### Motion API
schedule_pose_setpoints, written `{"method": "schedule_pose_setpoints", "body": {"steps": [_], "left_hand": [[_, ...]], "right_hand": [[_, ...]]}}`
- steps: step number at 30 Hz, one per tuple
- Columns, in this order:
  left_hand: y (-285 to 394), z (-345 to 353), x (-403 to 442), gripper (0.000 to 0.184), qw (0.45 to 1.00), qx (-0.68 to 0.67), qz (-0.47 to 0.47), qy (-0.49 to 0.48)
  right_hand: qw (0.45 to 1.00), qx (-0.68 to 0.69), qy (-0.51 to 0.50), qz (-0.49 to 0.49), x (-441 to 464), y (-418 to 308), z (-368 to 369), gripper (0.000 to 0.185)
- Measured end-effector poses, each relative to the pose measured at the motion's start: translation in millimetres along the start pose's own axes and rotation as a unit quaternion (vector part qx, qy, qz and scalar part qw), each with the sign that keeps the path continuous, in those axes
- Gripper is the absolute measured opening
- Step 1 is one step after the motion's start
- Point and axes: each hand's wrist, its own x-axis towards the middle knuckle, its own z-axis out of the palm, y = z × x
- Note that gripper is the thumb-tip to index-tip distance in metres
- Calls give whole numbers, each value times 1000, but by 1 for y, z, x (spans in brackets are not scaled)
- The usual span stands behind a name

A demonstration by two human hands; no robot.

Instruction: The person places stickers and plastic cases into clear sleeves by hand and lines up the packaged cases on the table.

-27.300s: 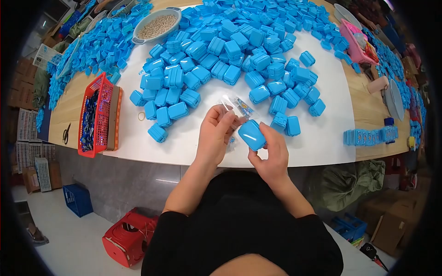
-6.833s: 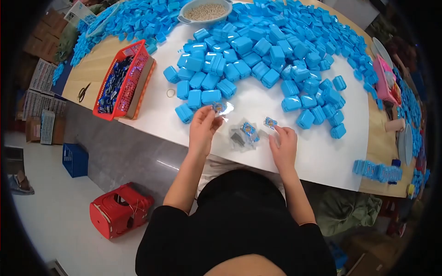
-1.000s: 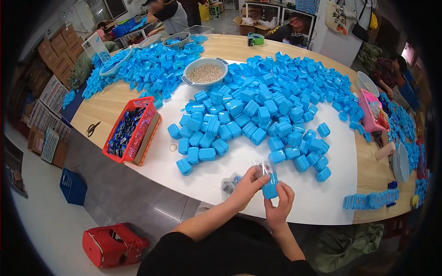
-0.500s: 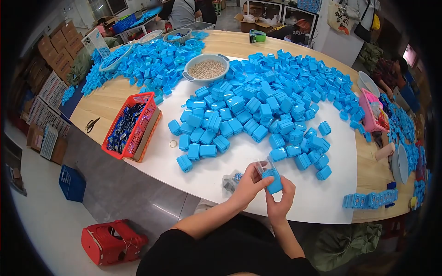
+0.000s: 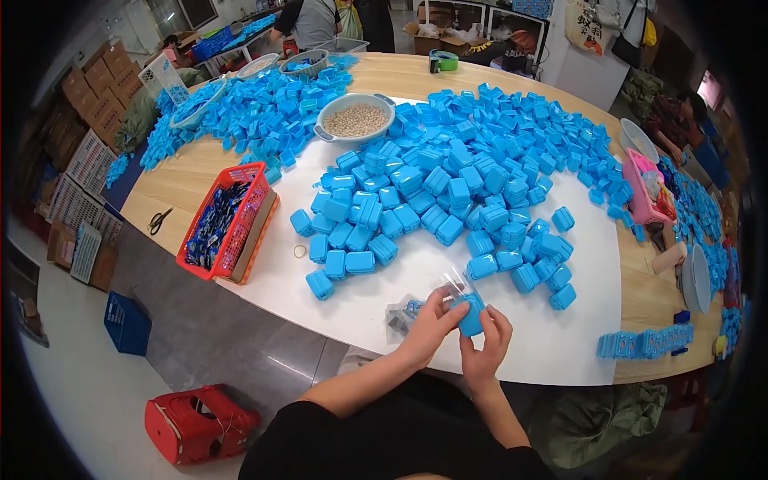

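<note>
My left hand (image 5: pixel 432 326) pinches a small blue plastic case (image 5: pixel 471 318) over the white sheet, thumb on its top. From the case's far end sticks out clear plastic film (image 5: pixel 454 282), held near my left fingers; I cannot tell whether it wraps the case. My right hand (image 5: pixel 486 352) grips the same case from its right and near side. Just left of my left hand lie small clear packets (image 5: pixel 399 317) with dark and blue contents. Beyond both hands spreads a large pile of similar blue cases (image 5: pixel 456 192).
A red basket (image 5: pixel 256 196) of dark blue packets stands left, with scissors (image 5: pixel 160 221) beyond it. A bowl of beige pellets (image 5: pixel 385 128) sits behind the pile. At right are a row of blue cases (image 5: pixel 645 342) and a pink basket (image 5: pixel 642 192). Other people work around.
The case and both hands have shifted very slightly left. The clear film now stands up at a different angle above the case. Both hands keep their hold.
</note>
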Motion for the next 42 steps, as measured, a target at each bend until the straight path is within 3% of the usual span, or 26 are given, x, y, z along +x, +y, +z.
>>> {"method": "schedule_pose_setpoints", "body": {"steps": [1,5,11,16,21,25,26,30,36,40,42], "left_hand": [[-1,-1,0,51,1000,1,-1,1],[-7,-5,1,52,999,33,21,-21],[-3,-3,2,51,997,42,56,-36],[1,0,2,54,996,-38,-7,-82],[1,2,-4,55,997,69,18,-34],[-7,2,-4,57,999,-25,20,-15],[-8,0,-4,57,999,-24,27,-11],[-8,-8,3,61,998,28,24,-47],[-6,-7,-1,64,994,46,65,-69],[3,-2,-2,66,995,53,66,-49],[4,-3,2,67,995,45,74,-56]], "right_hand": [[1000,1,0,1,-1,0,0,58],[979,122,-31,158,-5,-2,-1,58],[999,40,1,27,-3,5,2,57],[990,115,-9,81,-6,8,1,57],[961,192,-30,195,-9,5,1,57],[999,46,-10,23,-1,3,-3,55],[998,52,-11,18,-2,4,-2,55],[956,217,-52,193,-6,12,-2,56],[936,256,-69,232,1,7,-11,58],[976,169,-42,133,0,7,-10,56],[974,176,-29,142,3,8,-7,56]]}}
